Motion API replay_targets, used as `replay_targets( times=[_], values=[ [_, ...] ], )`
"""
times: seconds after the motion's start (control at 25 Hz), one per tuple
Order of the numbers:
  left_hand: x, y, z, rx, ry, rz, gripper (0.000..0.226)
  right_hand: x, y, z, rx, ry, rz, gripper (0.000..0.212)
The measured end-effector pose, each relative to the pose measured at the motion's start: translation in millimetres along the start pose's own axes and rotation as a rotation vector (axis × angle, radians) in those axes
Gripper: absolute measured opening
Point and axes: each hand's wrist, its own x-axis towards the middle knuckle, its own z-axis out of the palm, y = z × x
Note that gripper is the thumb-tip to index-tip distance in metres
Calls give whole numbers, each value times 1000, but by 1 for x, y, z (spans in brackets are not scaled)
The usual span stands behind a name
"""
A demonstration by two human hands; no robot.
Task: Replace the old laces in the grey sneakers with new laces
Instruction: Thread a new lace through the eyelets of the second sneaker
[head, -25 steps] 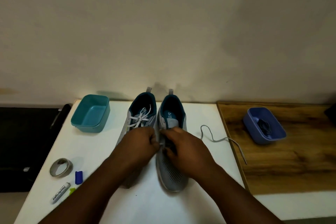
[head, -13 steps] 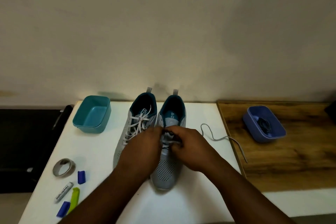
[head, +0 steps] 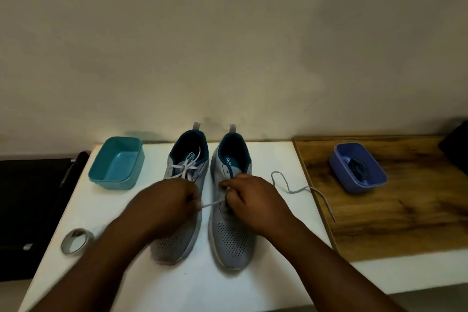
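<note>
Closest to us, both forearms reach in over the white table (head: 177, 286). On its near left edge sits a roll of tape (head: 76, 241). Our left hand (head: 169, 206) hovers over the middle of the left sneaker (head: 181, 200), fingers curled tight, pinching the end of a pale lace (head: 212, 203) that runs taut across the gap to the right sneaker (head: 230, 230). Our right hand (head: 249, 201) sits on that shoe's lacing area, fingers curled and pinching the lace up near the tongue. The two grey sneakers stand side by side, toes toward us, heels toward the wall (head: 228, 45). The left one has white laces (head: 186, 166) crossed and tied near its collar. Just right of the right shoe, a loose grey lace (head: 298, 189) snakes across the table and onto the wooden board (head: 405, 223). Farther back on the left, a teal tub (head: 117, 162) rests on the table. Over on the right, a blue tub (head: 358, 168) sits on the wood with dark laces (head: 358, 168) coiled inside it.
</note>
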Motion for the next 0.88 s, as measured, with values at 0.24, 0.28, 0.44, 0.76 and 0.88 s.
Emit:
replay_targets(
  times=[0.24,0.28,0.44,0.76,0.88],
  values=[
    [-5,-64,-34,258,112,-322,37,-3,-1,-4,-9,-103,-22,43],
    [-7,-39,-23,392,241,-186,29,-4,0,-4,-7,-118,-28,45],
    [4,30,40,28,338,196,26,-7,4,-5,58,-130,-62,52],
    [-2,-21,-23,127,103,-60,8,-2,15,-9,43,-96,-33,50],
    [-18,-30,-35,214,132,-157,11,-3,14,-6,38,-89,-41,48]
  ],
)
